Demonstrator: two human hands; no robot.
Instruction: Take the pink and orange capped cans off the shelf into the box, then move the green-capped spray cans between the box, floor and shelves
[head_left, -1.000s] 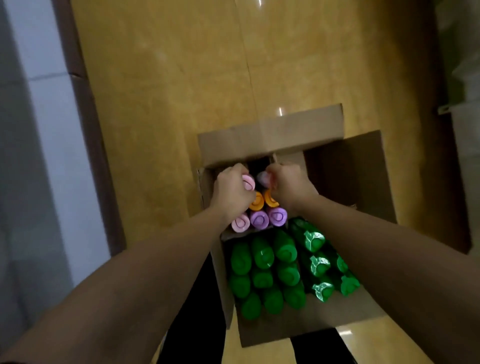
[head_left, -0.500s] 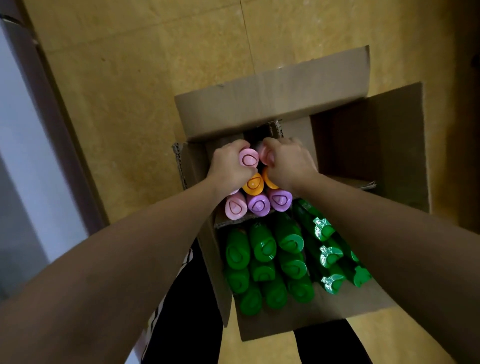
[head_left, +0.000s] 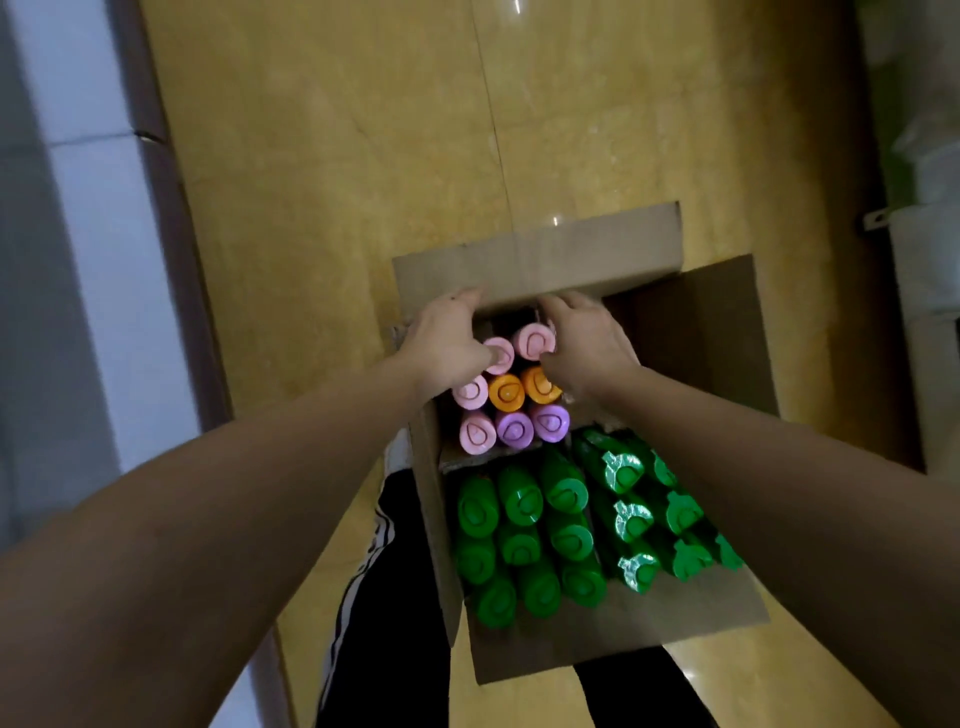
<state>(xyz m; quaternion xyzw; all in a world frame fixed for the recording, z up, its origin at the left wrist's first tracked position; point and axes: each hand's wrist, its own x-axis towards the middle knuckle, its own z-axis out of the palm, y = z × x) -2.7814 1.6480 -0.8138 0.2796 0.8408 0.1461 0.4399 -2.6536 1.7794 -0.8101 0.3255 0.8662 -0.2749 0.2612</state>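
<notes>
Currently, both of my hands are at the far end of an open cardboard box (head_left: 613, 644) that stands on a yellow tiled floor (head_left: 363, 156). The two pink bottles (head_left: 535, 341) nearest my hands stand upright in the far compartment, and only their round pink caps show, each with a teardrop-shaped mark moulded into the top. They sit side by side at the back of that compartment, touching each other.

My left hand (head_left: 444, 345) lies on the left bottle of the pair: the thumb presses on its cap, and the fingers reach forward, loosely spread, to the edge of the folded far flap (head_left: 540, 260). My right hand (head_left: 587, 343) lies just beside the right bottle, its thumb against the side of that cap and its fingers extended toward the same flap. Whether the fingers curl round the bottle bodies below the caps I cannot tell.

Nearer to me in the same compartment stand a pink cap and two orange bottles (head_left: 506, 392), then a row of one pink and two purple bottles (head_left: 514, 428). A cardboard divider separates these from the green bottles (head_left: 519, 501) that fill the near compartment. My dark trousers (head_left: 395, 597) show beneath the box.
</notes>
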